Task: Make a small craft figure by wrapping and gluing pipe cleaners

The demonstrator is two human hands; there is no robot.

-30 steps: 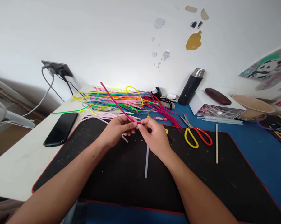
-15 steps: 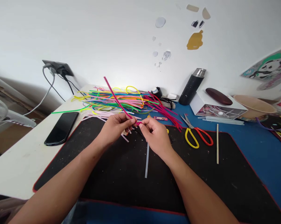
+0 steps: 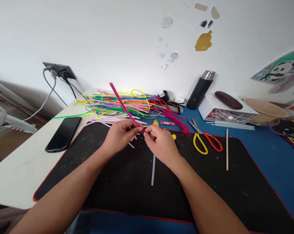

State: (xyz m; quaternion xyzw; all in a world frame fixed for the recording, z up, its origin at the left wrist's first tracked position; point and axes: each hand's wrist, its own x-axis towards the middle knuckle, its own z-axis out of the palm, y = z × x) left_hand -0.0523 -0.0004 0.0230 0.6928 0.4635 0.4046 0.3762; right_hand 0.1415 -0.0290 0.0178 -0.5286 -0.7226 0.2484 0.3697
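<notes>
My left hand [image 3: 120,136] and my right hand [image 3: 161,143] meet above the black mat [image 3: 113,195], both pinched on one dark pink pipe cleaner [image 3: 122,104]. Its free end slants up and to the left over the pile of coloured pipe cleaners [image 3: 117,105]. The near end is hidden between my fingertips. A clear glue stick [image 3: 153,170] lies on the mat just under my right wrist. A bundle of red pipe cleaners [image 3: 171,115] lies to the right of my hands.
Yellow and red scissors [image 3: 205,141] and a thin wooden stick [image 3: 227,149] lie right of my hands. A black phone [image 3: 63,133] rests at the left. A dark flask [image 3: 200,90], a white box [image 3: 225,112], a bowl [image 3: 264,110] and a wall socket [image 3: 59,70] stand behind.
The pink pipe cleaner's free end has swung slightly, standing steeper than a second ago. My fingertips have worked a little along its near end; both hands stay in place.
</notes>
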